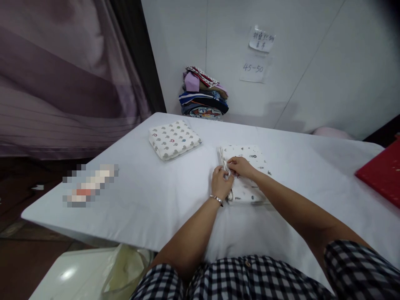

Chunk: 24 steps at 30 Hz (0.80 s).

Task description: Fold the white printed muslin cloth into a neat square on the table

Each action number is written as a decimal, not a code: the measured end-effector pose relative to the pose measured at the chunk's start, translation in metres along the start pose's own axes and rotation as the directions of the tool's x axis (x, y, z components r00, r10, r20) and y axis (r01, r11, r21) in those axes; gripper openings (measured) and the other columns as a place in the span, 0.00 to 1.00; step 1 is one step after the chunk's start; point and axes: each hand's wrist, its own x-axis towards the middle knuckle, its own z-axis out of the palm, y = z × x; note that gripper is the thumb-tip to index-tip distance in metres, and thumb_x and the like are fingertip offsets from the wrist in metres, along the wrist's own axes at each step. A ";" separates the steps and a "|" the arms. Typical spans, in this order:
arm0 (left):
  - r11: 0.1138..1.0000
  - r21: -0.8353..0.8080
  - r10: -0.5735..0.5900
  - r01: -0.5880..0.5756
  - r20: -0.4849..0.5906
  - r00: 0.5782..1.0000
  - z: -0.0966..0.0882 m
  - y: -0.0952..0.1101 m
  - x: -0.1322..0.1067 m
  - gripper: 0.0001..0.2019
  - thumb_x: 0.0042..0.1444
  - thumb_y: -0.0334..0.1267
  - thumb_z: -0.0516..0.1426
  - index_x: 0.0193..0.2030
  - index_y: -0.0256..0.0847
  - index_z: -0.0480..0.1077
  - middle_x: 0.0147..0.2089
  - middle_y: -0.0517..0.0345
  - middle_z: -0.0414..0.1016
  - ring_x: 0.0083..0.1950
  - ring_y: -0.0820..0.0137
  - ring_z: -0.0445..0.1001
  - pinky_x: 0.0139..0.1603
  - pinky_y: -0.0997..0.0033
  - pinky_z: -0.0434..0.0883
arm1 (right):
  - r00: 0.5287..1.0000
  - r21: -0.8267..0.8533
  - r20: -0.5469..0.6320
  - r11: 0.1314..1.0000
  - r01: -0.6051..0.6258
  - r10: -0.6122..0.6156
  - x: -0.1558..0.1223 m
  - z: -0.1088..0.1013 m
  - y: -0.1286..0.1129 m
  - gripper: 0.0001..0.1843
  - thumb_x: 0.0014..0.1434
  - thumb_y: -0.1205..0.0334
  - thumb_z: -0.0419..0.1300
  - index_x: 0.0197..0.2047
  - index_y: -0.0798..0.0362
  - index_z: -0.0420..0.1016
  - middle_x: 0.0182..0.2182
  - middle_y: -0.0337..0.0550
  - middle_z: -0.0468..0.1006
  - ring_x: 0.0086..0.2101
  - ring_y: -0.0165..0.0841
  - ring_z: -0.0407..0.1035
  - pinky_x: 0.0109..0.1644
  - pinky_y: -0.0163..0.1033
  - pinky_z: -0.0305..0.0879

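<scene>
A folded white cloth [248,193] with small scattered prints lies on the white-covered table [140,191] in front of me. My left hand [222,183], with a bracelet at the wrist, has its fingers closed on the cloth's left edge. Just above and to the right, my right hand [242,167] pinches the same edge, its forearm crossing over the cloth. Between the fingers the fabric is bunched, and the exact grip is partly hidden. Farther back on the left rests another folded white cloth [175,139] with grey prints, touched by neither hand.
A stack of folded clothes [204,93] stands against the wall beyond the table. At the right edge is a red object [381,173]. A blurred-out item [93,185] lies on the left. Below the table's front edge is a white surface [81,271] beside a bag-like liner [126,266].
</scene>
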 end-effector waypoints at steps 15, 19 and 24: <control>0.999 0.028 -0.028 0.030 -0.055 0.998 -0.002 -0.002 0.006 0.08 0.43 0.27 0.54 0.19 0.40 0.59 0.39 0.54 0.66 0.44 0.69 0.67 0.51 0.67 0.64 | 0.887 -0.007 -0.148 0.898 0.440 -0.436 -0.016 0.017 0.021 0.15 0.46 0.73 0.55 0.38 0.53 0.74 0.39 0.43 0.76 0.41 0.33 0.69 0.50 0.43 0.64; 0.993 0.116 0.010 -0.008 -0.012 1.000 -0.003 -0.003 0.005 0.09 0.44 0.27 0.53 0.20 0.41 0.56 0.34 0.56 0.64 0.40 0.69 0.65 0.47 0.67 0.64 | 0.826 -0.101 -0.122 0.835 0.541 -0.550 -0.017 0.022 0.034 0.19 0.47 0.73 0.52 0.41 0.52 0.74 0.41 0.43 0.75 0.43 0.32 0.68 0.51 0.42 0.64; 0.988 0.152 0.014 -0.014 0.000 1.000 -0.004 -0.002 0.003 0.09 0.45 0.27 0.52 0.22 0.42 0.55 0.32 0.58 0.62 0.38 0.70 0.64 0.43 0.69 0.64 | 0.821 -0.340 -0.116 0.799 0.496 -0.559 -0.003 0.009 0.035 0.23 0.51 0.70 0.51 0.51 0.52 0.69 0.54 0.46 0.68 0.56 0.36 0.58 0.61 0.46 0.52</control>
